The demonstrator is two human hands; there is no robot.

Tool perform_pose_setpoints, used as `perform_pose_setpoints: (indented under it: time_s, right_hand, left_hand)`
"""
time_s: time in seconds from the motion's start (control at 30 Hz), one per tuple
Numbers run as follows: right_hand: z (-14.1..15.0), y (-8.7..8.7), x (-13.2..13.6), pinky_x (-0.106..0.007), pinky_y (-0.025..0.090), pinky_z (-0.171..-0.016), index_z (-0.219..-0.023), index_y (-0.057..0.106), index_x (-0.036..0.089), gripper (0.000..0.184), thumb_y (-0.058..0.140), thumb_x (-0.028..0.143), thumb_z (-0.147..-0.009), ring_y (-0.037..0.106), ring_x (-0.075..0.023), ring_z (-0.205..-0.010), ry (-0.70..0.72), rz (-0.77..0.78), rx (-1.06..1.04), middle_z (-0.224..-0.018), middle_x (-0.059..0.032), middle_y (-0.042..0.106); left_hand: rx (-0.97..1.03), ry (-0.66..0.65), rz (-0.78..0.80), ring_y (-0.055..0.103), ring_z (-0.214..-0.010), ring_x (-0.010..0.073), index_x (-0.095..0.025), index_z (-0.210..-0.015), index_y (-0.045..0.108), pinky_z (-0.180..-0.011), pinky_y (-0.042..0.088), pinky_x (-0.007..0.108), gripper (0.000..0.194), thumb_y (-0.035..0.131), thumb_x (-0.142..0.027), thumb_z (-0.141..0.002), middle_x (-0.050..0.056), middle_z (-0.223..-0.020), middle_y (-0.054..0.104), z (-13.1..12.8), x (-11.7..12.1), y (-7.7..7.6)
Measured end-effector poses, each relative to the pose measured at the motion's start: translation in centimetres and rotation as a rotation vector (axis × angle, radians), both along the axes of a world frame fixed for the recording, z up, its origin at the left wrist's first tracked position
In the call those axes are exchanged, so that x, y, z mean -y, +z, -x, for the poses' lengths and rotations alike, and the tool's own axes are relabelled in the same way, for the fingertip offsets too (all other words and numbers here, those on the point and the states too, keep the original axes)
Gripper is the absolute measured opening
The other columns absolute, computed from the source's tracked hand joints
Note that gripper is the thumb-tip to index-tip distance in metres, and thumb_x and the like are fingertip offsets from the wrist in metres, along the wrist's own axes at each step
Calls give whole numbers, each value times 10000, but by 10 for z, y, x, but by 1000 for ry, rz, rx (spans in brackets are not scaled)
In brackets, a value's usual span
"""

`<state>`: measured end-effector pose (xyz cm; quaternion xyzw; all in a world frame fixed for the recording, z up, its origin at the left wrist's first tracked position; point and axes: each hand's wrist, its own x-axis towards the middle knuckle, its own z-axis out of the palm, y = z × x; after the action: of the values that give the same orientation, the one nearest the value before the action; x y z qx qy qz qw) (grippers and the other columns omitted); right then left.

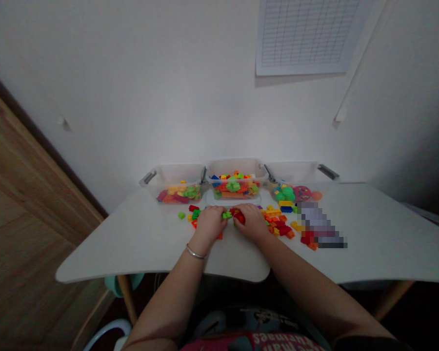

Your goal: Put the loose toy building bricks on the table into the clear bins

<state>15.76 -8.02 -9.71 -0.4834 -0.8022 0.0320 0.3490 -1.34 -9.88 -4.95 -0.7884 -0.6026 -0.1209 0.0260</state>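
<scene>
My left hand (210,223) and my right hand (250,222) rest close together near the middle of a white table (380,229). The fingers of my left hand grip a green plastic brick (227,214) at its right side. My right hand's fingers close on a red plastic brick (239,218), which touches the green one. Loose bricks lie on both sides of my hands, with a heap of orange, red and yellow ones (278,224) to the right. A few more are partly hidden under my palms.
Three clear plastic bins (236,178) stand side by side along the table's far edge, holding coloured bricks and green and pink items. A pixelated patch (320,226) covers part of the tabletop on the right. A wooden door (22,195) stands at the left.
</scene>
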Motion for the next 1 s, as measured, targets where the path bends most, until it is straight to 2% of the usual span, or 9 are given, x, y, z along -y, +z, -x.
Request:
perform_pose_setpoints:
  time_s: [0.1, 0.23, 0.33, 0.53, 0.6, 0.7, 0.83, 0.9, 1.0]
  right_hand:
    - [-1, 0, 0, -404, 394, -1005, -1142, 635, 201, 329, 631, 267, -819, 558, -252, -1094, 72, -25, -15, -1125, -85, 678]
    - [-2, -4, -4, -389, 407, -974, -1059, 654, 205, 224, 610, 238, -842, 560, -243, -1066, 87, -21, -35, -1063, -80, 679]
    - [-3, -8, -7, -390, 419, -959, -1024, 649, 200, 192, 614, 243, -840, 567, -241, -1042, 81, -17, -64, -1038, -86, 673]
    - [-4, -15, -12, -377, 469, -902, -982, 619, 194, 183, 599, 226, -803, 601, -226, -973, 65, -3, -212, -985, -85, 679]
    - [-4, -17, -14, -359, 487, -861, -955, 608, 203, 167, 595, 226, -790, 612, -212, -926, 5, 29, -268, -943, -71, 674]
    - [-4, -16, -15, -347, 489, -855, -956, 607, 206, 167, 597, 232, -791, 613, -202, -921, -58, 71, -261, -941, -63, 669]
    - [-3, -10, -11, -343, 480, -877, -1019, 619, 201, 230, 618, 241, -792, 603, -209, -969, -44, 118, -151, -1000, -73, 672]
    - [-2, -8, -9, -338, 475, -888, -1029, 621, 202, 237, 624, 241, -795, 601, -209, -980, -34, 122, -125, -1017, -73, 675]
    - [-1, -7, -8, -332, 473, -884, -1023, 623, 207, 220, 622, 248, -806, 602, -207, -974, -23, 109, -94, -1006, -68, 678]
  left_hand:
    - [41, -69, 9, 643, -1010, 229, -215, -1100, 697, -912, 479, 333, 265, 615, -275, -856, 76, -1048, 731, -1, 0, 4]
    - [72, -115, 23, 645, -1059, 230, -234, -1151, 697, -964, 461, 345, 302, 635, -306, -864, 74, -1116, 732, -1, 0, 6]
    - [143, -90, 28, 656, -1048, 225, -246, -1139, 706, -954, 470, 339, 287, 635, -302, -866, 65, -1118, 735, 0, -3, 2]
    - [301, -132, 7, 650, -1038, 208, -225, -1128, 688, -965, 473, 332, 276, 627, -248, -860, 58, -1104, 727, 4, -10, -8]
    - [393, -135, -7, 651, -993, 193, -216, -1090, 679, -937, 489, 321, 246, 629, -235, -850, 50, -1052, 724, 5, -12, -9]
    - [647, -142, -49, 650, -920, 157, -208, -1068, 639, -880, 513, 286, 232, 626, -232, -838, 31, -994, 703, 2, -19, -8]
    - [950, -95, -208, 644, -810, 124, -197, -1141, 552, -808, 535, 270, 290, 577, -265, -860, 47, -1025, 671, -5, -34, 5]
    - [988, -44, -319, 645, -845, 126, -195, -1151, 538, -826, 530, 273, 295, 561, -275, -868, 66, -1081, 656, -8, -45, 18]
    - [922, -30, -435, 627, -1001, 158, -189, -1146, 564, -867, 516, 279, 297, 573, -272, -861, 81, -1132, 652, -11, -67, 44]
